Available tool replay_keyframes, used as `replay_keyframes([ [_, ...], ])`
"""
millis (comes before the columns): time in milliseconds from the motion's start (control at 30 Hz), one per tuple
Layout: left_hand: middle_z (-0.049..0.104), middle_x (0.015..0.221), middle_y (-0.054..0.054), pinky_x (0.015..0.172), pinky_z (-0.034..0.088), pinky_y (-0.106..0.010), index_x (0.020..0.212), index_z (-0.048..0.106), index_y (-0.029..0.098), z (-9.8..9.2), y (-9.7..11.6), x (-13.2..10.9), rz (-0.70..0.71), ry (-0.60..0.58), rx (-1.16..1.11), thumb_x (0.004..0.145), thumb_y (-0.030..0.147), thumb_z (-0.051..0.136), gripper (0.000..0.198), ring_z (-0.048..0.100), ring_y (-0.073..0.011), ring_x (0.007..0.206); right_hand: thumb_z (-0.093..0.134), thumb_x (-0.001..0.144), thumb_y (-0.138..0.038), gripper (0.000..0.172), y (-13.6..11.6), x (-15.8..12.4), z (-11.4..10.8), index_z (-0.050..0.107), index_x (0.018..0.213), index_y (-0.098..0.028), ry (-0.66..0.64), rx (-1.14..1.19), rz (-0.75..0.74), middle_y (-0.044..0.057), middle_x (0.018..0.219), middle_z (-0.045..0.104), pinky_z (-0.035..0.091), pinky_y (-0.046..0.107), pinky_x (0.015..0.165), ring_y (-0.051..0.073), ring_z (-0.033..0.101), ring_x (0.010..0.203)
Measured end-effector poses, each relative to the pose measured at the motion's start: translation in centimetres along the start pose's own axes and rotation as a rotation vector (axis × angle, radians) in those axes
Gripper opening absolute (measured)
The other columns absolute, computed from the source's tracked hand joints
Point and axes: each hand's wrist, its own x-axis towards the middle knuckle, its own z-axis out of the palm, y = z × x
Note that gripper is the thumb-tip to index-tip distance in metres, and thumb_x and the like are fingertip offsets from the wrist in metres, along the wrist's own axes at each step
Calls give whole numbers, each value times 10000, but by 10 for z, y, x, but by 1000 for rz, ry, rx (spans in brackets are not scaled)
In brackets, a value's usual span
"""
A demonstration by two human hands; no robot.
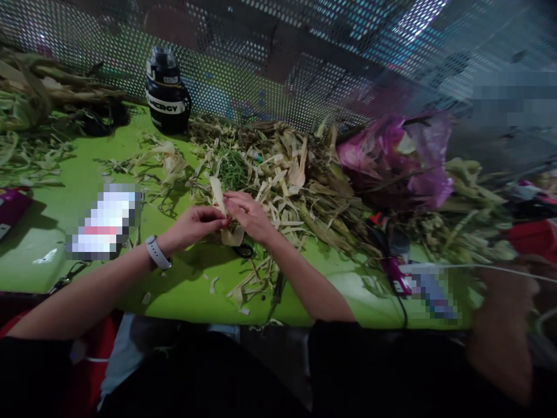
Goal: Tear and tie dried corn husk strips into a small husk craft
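Note:
My left hand (195, 225) and my right hand (249, 216) meet over the green table (78, 186), both pinched on a pale dried leaf strip (217, 196) that sticks up between them. A wider pale piece (232, 236) hangs below the fingers. A white watch (156, 253) is on my left wrist. Black scissors (243, 251) lie on the table just under my hands. Behind them spreads a heap of dried husks and stalks (296, 180).
A black bottle (166, 90) stands at the back by the perforated metal wall. Pink plastic bags (400, 157) lie at the right. More dried stalks (39, 93) pile at the far left. Another person's arm (500, 331) is at the right edge. Loose scraps litter the table.

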Motion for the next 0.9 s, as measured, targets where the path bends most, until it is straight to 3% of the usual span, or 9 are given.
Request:
replay_keyframes([
  [167,734,780,-55,656,486,-244,788,759,148,-2,-11,2,-1,-62,28,711,304,775,174,620,-118,659,668,779,-528,342,1,-1,9,710,823,-191,27,257,82,83,1086,649,399,396,1027,212,590,1106],
  [300,727,744,-51,679,497,-246,754,760,147,-1,-13,2,-53,-86,-40,686,268,792,142,616,-106,638,661,796,-497,300,-5,-3,12,679,797,-198,34,250,32,66,1057,634,402,379,1005,191,588,1071],
  [400,716,726,-47,650,495,-225,742,753,138,-1,-10,2,-101,-59,-144,668,255,808,149,608,-91,617,606,836,-519,322,-9,-2,7,661,817,-203,-12,215,20,36,923,645,444,336,895,170,605,932],
  [500,719,755,-51,590,484,-193,790,759,146,-2,-5,2,-153,47,-275,666,303,818,209,607,-84,613,510,895,-539,393,-8,0,-5,625,761,-187,-13,54,5,13,753,607,431,293,743,148,565,746],
  [600,724,780,-55,558,474,-174,800,767,148,-4,-2,3,-167,121,-325,667,357,818,254,602,-79,609,475,916,-542,474,-4,3,-13,508,604,-187,118,-260,-151,6,626,493,375,303,705,145,471,669],
  [733,702,708,-29,577,478,-175,748,756,142,-4,-1,3,-150,111,-243,634,311,845,223,582,-66,584,424,952,-512,465,3,5,-12,437,606,-201,181,-448,-303,12,639,452,356,307,704,155,435,694],
  [900,710,729,-33,671,510,-205,698,735,130,-3,-1,3,-120,121,-187,605,293,859,224,619,-86,655,402,969,-479,444,9,6,-8,401,614,-212,270,-538,-319,14,652,441,362,317,731,165,432,714],
])
